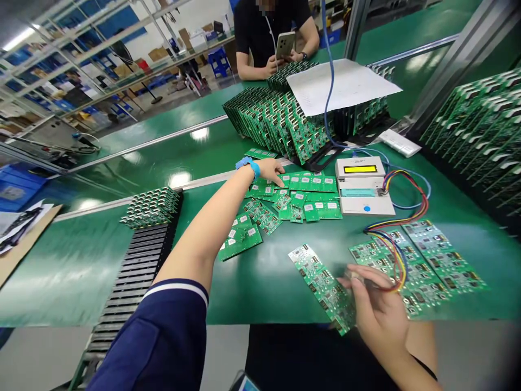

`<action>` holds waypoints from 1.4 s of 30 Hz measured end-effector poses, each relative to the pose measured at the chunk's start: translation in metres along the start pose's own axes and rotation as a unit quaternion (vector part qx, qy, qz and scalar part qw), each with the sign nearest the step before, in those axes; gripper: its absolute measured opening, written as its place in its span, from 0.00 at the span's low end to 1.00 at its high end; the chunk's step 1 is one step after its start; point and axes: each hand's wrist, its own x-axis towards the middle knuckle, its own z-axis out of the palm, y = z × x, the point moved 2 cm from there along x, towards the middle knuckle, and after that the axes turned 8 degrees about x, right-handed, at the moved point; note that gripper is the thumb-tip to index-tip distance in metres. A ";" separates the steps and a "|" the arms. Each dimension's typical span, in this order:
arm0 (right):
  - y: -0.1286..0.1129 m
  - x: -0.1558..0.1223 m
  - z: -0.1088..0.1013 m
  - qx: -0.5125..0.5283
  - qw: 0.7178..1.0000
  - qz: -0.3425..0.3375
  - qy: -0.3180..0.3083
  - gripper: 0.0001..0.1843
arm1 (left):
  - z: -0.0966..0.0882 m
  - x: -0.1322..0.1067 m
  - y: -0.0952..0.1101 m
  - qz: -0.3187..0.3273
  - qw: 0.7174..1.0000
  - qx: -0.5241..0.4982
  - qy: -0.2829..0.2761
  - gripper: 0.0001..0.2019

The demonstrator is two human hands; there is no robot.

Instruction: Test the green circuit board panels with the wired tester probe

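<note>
My left hand (269, 169), with a blue watch strap (255, 169) on its wrist, reaches over a loose heap of green circuit boards (313, 183). Its fingers are apart and touch or hover just above the boards; I see nothing held. My right hand (380, 309) pinches a small connector (355, 276) at the end of a bundle of coloured wires (401, 260). Beside those fingertips lies a long circuit board panel (321, 288), tilted towards the table's front edge. The wires run to a white programmer box (363, 187) with a yellow display and a teal socket.
More board panels (443, 255) lie at the right. Racks of upright boards stand at the back (280, 119) and far right (480, 125). A slotted black rack (138, 277) is at the left. White paper (342, 87) covers part of the back rack. Across the table, a person (272, 38) holds a phone.
</note>
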 end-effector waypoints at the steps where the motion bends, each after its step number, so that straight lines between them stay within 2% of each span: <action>1: 0.000 0.000 0.000 -0.004 1.000 -0.003 -0.003 0.08 | 0.000 0.000 -0.002 -0.002 1.000 -0.008 -0.005 0.29; 7: 0.003 -0.002 -0.001 -0.021 0.999 -0.020 -0.016 0.09 | -0.001 -0.007 -0.010 -0.009 0.998 -0.052 -0.030 0.17; 13: 0.006 -0.003 -0.003 -0.034 0.999 -0.032 -0.027 0.10 | -0.008 -0.041 -0.010 -0.008 0.996 -0.080 -0.030 0.11; 17: 0.006 -0.003 -0.004 -0.026 0.999 -0.032 -0.022 0.10 | -0.012 -0.075 -0.007 -0.033 0.996 -0.074 0.045 0.11; 19: 0.005 -0.002 -0.002 -0.015 0.999 -0.024 -0.016 0.09 | -0.012 -0.098 -0.003 -0.055 0.991 -0.059 0.104 0.11; 21: 0.003 -0.001 -0.001 0.001 1.000 -0.015 -0.004 0.09 | -0.008 -0.127 0.008 -0.060 0.980 -0.032 0.189 0.11; 23: -0.002 0.002 0.001 0.021 1.000 -0.001 0.015 0.08 | 0.004 -0.162 0.025 -0.025 0.958 0.009 0.287 0.11; 25: -0.007 0.004 0.002 0.036 0.999 0.018 0.031 0.08 | 0.029 -0.200 0.045 0.041 0.932 0.043 0.356 0.11; 27: -0.014 0.005 0.002 0.042 0.998 0.032 0.042 0.08 | 0.063 -0.232 0.061 0.092 0.921 0.032 0.378 0.10; 30: -0.022 0.005 0.002 0.033 0.998 0.039 0.037 0.08 | 0.119 -0.259 0.074 0.166 0.924 -0.027 0.344 0.05; 32: -0.023 0.003 0.004 0.026 0.999 0.039 -0.001 0.08 | 0.148 -0.263 0.075 0.196 0.924 -0.024 0.327 0.08; 35: -0.021 0.000 0.007 0.003 0.994 0.032 -0.106 0.08 | 0.175 -0.257 0.074 0.214 0.930 0.035 0.297 0.10; 38: -0.015 -0.001 0.007 -0.063 0.984 0.011 -0.165 0.09 | 0.184 -0.244 0.084 0.207 0.934 0.056 0.285 0.15; 42: -0.013 0.003 0.001 -0.144 0.981 -0.002 -0.129 0.10 | 0.184 -0.221 0.110 0.192 0.937 0.051 0.287 0.17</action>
